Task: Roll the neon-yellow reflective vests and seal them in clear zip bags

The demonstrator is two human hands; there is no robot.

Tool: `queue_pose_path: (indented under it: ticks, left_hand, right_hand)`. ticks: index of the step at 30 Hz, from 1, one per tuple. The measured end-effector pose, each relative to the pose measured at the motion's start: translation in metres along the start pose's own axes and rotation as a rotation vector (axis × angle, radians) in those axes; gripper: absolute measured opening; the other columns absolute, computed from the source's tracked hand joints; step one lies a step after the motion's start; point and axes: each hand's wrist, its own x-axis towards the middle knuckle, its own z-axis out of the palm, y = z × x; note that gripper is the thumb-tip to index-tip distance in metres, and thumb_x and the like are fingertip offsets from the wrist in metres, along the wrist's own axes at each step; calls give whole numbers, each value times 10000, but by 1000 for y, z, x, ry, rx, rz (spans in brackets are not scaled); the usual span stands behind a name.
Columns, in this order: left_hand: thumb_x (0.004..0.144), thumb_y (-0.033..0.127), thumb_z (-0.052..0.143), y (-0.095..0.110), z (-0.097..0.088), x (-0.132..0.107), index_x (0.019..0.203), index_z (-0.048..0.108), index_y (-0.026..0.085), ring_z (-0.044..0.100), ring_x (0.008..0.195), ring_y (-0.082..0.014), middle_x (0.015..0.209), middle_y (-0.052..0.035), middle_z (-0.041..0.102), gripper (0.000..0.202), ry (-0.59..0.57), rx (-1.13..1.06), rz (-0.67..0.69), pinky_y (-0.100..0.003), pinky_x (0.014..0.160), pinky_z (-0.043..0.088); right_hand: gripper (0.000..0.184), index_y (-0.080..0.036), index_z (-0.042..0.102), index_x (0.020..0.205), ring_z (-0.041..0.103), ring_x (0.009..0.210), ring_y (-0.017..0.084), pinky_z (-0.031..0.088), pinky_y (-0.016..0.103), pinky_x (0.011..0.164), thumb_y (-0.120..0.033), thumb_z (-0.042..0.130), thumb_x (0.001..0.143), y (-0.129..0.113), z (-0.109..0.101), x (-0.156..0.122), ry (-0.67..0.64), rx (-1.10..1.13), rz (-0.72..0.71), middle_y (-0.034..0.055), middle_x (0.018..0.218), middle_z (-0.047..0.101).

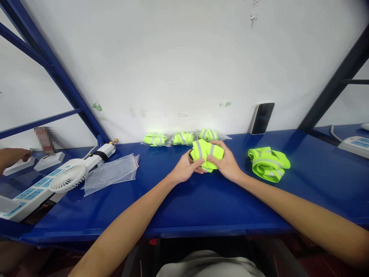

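Note:
Between both hands, a reflective safety vest [205, 153] in bright yellow-green with grey strips is bunched into a compact bundle above the blue table. My left hand [186, 167] grips its left side, thumb on the front. My right hand [226, 159] closes round the right side, thumb pressing on the face. To the right lies another loosely rolled vest [269, 163]. Behind the hands, along the wall, sit several vests in clear bags: a left bagged vest [155, 139], a middle bagged vest [183, 138] and a right bagged vest [208, 134].
Clear zip bags [112, 173] lie on the left of the blue table [178, 207]. Beside them are a white handheld fan [69, 177] and a long power strip [37, 190]. A phone [262, 118] leans on the wall. Another person's hand [14, 157] shows at far left.

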Motion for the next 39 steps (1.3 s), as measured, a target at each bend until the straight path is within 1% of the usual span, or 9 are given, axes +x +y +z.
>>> queue_pose_path:
  ticks: [5,12,18,23,27,31,33,35,39]
  left_hand:
    - [791,449,722,-1,2,4,1079,483,170,571,404,-94,754,9,620,466,129,149,193,-218,400,447]
    - [789,410,730,-3,2,0,1067,467,185,508,398,-54,725,41,577,444,66,88,185,-198,399,383]
    - [755,434,747,-10,3,0,1075,459,197,542,438,-79,761,31,595,491,43,93,135,-228,460,422]
    - [746,470,743,3,1,-6,1025,590,186,619,583,-217,668,-21,621,427,140,512,159,-316,652,447]
    - [733,559,707,47,-41,-30,770,640,217,647,813,-311,730,-97,663,350,307,1053,216,-356,797,439]
    - [822,672,482,83,-122,-61,802,661,170,639,920,-410,805,-186,675,533,743,1497,-206,-449,827,434]
    - [779,723,475,84,-157,-74,724,651,145,634,919,-440,847,-240,679,607,707,1540,-482,-454,791,439]
    - [770,667,513,76,-179,-84,682,645,156,641,879,-416,845,-214,690,534,502,1520,-603,-426,755,435]
    - [888,417,421,73,-186,-98,634,577,188,614,726,-242,695,-75,646,376,361,1468,-368,-302,678,380]
  right_hand:
    - [843,-436,205,1457,689,928,237,593,443,726,-424,718,788,1,10,-1,-108,547,422,18,1191,661]
    - [447,-195,648,1132,682,992,287,576,450,843,-287,785,717,-4,9,1,-285,723,498,105,1097,722]
    - [504,-218,676,1065,693,918,256,574,395,772,-219,850,592,-12,11,0,-139,628,366,48,1036,739]
    - [424,-170,716,919,714,831,251,575,379,772,-178,876,527,-4,5,8,-77,554,436,56,931,761]
    - [502,-175,714,1008,724,872,252,577,392,838,-143,875,533,6,-4,16,-82,527,413,66,1009,763]
    - [514,-159,699,1014,723,896,264,577,409,856,-145,880,532,9,-4,18,-82,450,393,84,1026,756]
    - [547,-166,681,1025,717,909,259,583,401,849,-153,887,518,9,-1,17,-46,435,349,74,1034,748]
    - [586,-182,652,1030,716,878,243,602,382,804,-157,893,496,10,4,18,48,431,298,49,1006,741]
    - [631,-193,601,1029,707,712,230,627,359,574,-154,896,473,13,7,19,144,381,258,19,890,718]
